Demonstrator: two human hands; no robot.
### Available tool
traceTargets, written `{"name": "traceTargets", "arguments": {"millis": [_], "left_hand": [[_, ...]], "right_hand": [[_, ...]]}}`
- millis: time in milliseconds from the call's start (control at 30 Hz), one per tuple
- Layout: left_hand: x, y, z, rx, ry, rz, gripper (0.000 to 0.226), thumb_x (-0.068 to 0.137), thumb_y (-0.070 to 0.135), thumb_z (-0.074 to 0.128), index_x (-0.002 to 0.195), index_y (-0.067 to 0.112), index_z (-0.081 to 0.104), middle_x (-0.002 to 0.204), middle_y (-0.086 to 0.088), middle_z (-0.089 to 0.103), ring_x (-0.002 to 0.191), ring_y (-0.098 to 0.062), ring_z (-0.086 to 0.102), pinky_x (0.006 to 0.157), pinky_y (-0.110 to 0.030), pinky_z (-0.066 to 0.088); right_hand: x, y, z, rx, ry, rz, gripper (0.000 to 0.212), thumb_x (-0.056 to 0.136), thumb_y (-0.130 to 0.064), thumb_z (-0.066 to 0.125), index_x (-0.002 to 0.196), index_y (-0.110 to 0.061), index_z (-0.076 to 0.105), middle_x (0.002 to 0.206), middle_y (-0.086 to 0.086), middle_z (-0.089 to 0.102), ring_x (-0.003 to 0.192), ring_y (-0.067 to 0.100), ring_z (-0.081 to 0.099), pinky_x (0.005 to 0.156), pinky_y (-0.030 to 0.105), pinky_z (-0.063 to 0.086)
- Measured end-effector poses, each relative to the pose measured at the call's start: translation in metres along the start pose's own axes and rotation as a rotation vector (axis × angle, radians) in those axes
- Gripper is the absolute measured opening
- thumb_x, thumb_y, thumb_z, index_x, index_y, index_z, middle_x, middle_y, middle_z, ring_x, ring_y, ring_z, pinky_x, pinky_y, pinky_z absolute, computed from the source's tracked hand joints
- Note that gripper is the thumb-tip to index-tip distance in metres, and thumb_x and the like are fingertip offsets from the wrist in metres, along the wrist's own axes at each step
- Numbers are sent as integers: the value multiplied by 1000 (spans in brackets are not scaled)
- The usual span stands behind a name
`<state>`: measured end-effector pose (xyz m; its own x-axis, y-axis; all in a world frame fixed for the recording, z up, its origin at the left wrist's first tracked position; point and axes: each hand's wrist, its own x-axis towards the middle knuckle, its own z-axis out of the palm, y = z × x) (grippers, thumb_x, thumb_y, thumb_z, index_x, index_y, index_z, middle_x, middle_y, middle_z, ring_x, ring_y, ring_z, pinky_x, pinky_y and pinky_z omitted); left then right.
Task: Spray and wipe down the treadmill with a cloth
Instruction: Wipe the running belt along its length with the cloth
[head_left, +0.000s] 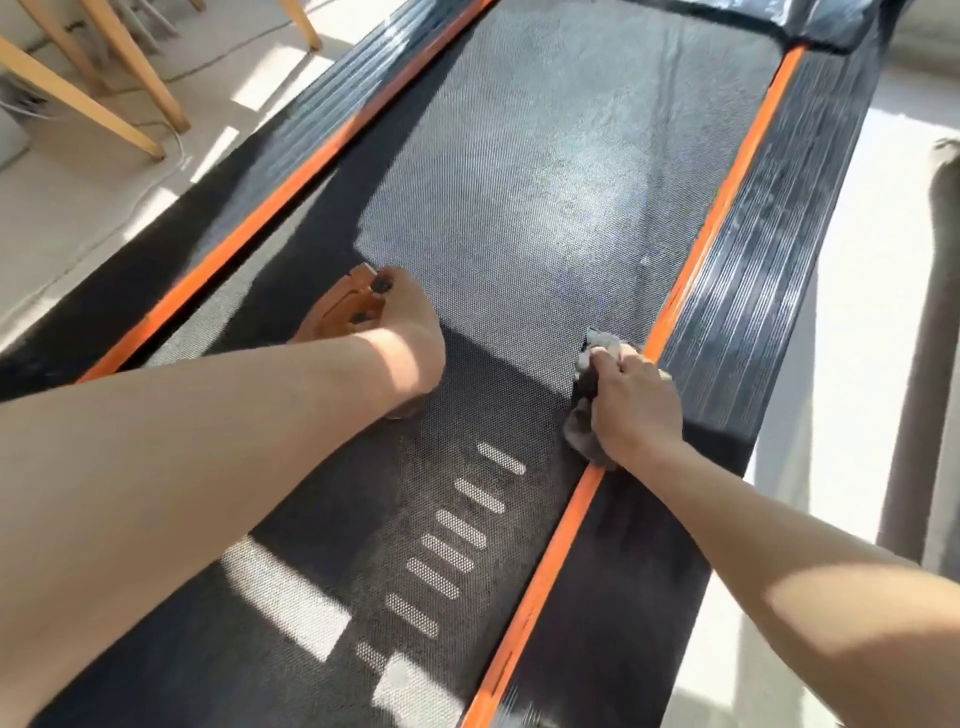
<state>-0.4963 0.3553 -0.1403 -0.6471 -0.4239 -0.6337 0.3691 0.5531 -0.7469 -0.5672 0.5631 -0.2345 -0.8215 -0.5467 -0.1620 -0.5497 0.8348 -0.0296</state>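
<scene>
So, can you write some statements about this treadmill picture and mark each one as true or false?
1. The right hand grips a grey cloth. True.
2. The left hand holds nothing. False: it holds an orange spray bottle.
3. The cloth lies on the floor beside the treadmill. False: it is on the treadmill, at the belt's right edge, against the orange stripe.
4. Wooden legs stand on the floor at the upper left. True.
</scene>
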Motion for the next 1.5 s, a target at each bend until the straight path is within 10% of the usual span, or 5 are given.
{"name": "traceTargets", "arguments": {"millis": [333,567,1133,1333,1500], "left_hand": [[-10,47,-20,-280,546,335,26,95,26,54,118,18,62,122,-6,62,119,-30,51,113,-55,23],[-13,121,17,-1053,588,423,63,93,29,46,151,17,25,147,1,34,128,-22,38,100,-39,43],[25,112,-18,-1607,570,237,26,83,34,66,108,31,72,89,9,57,96,-18,60,80,-26,43],[28,86,-93,-1498,845,-1,30,79,54,68,70,26,71,80,3,57,82,-22,57,69,-33,39],[24,114,-125,-1322,1153,204,13,77,22,71,89,18,73,106,-6,65,97,-29,63,81,-40,50]], "right_hand": [[-134,-73,28,160,-115,-398,46,71,-17,78,117,-13,73,122,12,69,112,29,67,87,34,57],[-70,-22,7,-7,-158,-571,49,93,-27,29,127,-22,64,136,-2,60,137,21,47,116,43,30],[-42,8,-5,690,-114,-233,64,72,11,53,129,-16,61,131,0,60,124,19,52,106,27,40],[-12,76,-33,604,348,240,31,67,2,47,85,-13,68,97,3,64,98,28,57,81,33,41],[-20,95,-20,295,90,524,63,79,-3,57,140,-14,51,150,16,37,141,33,26,110,53,30]]}}
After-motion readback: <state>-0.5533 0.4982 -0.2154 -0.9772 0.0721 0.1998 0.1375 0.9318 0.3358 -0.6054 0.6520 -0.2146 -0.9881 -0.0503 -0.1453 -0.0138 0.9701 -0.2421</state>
